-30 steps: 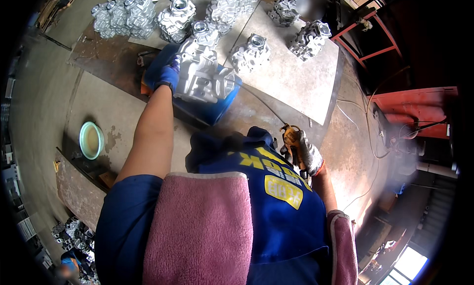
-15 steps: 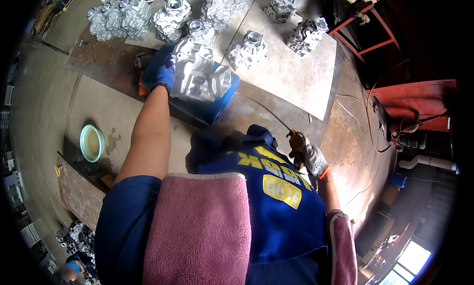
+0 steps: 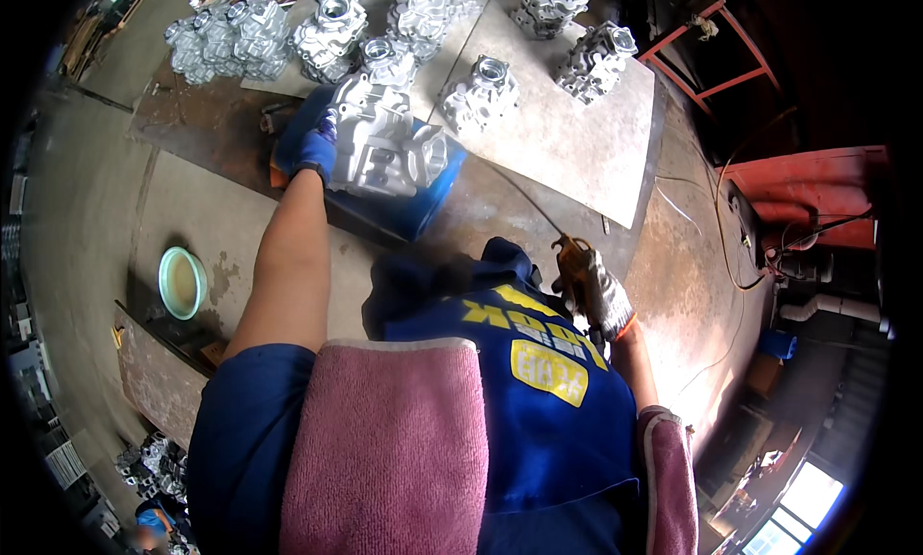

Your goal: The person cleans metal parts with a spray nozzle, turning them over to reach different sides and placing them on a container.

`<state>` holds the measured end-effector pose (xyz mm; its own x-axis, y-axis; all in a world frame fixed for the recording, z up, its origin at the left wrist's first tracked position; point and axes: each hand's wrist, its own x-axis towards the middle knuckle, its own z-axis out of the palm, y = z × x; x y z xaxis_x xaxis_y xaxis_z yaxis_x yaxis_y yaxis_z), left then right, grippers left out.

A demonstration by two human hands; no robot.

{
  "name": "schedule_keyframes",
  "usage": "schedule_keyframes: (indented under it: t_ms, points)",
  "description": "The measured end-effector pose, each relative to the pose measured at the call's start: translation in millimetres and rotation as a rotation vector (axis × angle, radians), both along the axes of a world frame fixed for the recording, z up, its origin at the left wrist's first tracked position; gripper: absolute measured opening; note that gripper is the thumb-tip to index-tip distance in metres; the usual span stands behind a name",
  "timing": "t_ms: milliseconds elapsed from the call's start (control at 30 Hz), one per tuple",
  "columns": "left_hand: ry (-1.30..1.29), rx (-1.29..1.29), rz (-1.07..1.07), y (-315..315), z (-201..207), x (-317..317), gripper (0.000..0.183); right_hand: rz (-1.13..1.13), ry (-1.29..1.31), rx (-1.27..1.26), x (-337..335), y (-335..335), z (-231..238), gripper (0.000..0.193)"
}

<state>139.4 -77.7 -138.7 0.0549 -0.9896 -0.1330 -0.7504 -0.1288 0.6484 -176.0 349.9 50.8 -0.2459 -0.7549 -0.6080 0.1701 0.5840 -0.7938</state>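
Note:
A silvery metal casting (image 3: 378, 144) with cavities and a round flanged opening rests on a blue drum-like support (image 3: 415, 217). My left hand (image 3: 315, 149), in a blue glove, is closed on the casting's left edge; its fingertips are partly hidden. Over to the right, my right hand (image 3: 608, 303) in a whitish knit glove is wrapped round an orange air blow gun (image 3: 576, 263). The gun's long thin nozzle points up and left toward the casting, its tip apart from it.
Several similar castings (image 3: 481, 94) stand on pale sheets (image 3: 586, 151) beyond the drum. A green basin (image 3: 183, 282) of cloudy liquid sits on the floor at left. At right are a red metal frame (image 3: 716, 55) and a hose (image 3: 719, 219).
My right hand and the blow gun have shifted slightly left and down, and the gun has turned a little. My left hand stays on the casting, which looks unmoved.

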Motion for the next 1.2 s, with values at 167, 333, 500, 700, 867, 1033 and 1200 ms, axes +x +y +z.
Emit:
schedule_keyframes:
  t_ms: [167, 333, 500, 700, 867, 1033, 1200]
  points:
    - [-0.106, 0.030, -0.042, 17, 55, -8, 0.069, -0.086, -0.016, 0.067, 8, -24, -3, 0.047]
    - [-0.062, 0.093, -0.006, 12, 52, -6, 0.065, -0.122, -0.170, 0.071, -2, -21, -19, 0.042]
    - [0.030, 0.024, -0.034, 8, 32, -3, 0.062, 0.125, 0.187, -0.181, 0, -26, -55, 0.040]
    - [0.194, -0.012, -0.036, -25, -30, 13, 0.057, -0.183, -0.308, -0.113, 4, -31, -44, 0.030]
    - [0.125, -0.044, -0.007, -12, -6, -1, 0.052, -0.138, -0.166, -0.096, 5, -29, -52, 0.034]
    - [0.219, -0.029, -0.015, -5, -4, 5, 0.051, 0.149, 0.127, -0.163, -9, 3, -67, 0.036]
    - [0.112, -0.009, 0.026, -5, -2, 3, 0.057, 0.384, 0.551, -0.330, 6, 3, -50, 0.040]
